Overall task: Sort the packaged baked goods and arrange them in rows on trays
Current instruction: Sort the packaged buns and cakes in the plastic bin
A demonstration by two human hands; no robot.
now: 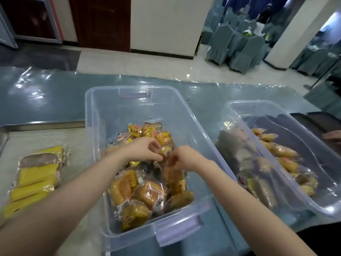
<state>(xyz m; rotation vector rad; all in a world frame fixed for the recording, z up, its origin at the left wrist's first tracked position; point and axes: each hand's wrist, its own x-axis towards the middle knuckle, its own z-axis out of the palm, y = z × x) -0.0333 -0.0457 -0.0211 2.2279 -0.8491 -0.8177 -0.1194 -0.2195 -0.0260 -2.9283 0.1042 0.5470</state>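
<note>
- two bare hands reach down into a clear plastic bin (103, 115) that stands on the glossy blue-grey table (46, 93).
- left hand (145, 149): fingers and thumb curled in a narrow pinch on a small wrapped packet (163, 154) at the top of the heap.
- right hand (186, 157): just beside the left, fingers bent down onto the wrapper of an orange-brown cake (172, 175); blur hides whether it really grips, so i cannot tell.
- packaged baked goods (140, 193) lie jumbled in the bin, mostly yellow and golden in clear wrappers.
- to the left, a tray (46, 135) with a pale liner bears a row of yellow rolls (35, 182) in packets, side by side, with one brown packet (42, 159) among them.
- to the right, a second clear bin (239, 104) holds more wrapped goods; another person's hand (334, 137) shows at the frame edge beside it.
</note>
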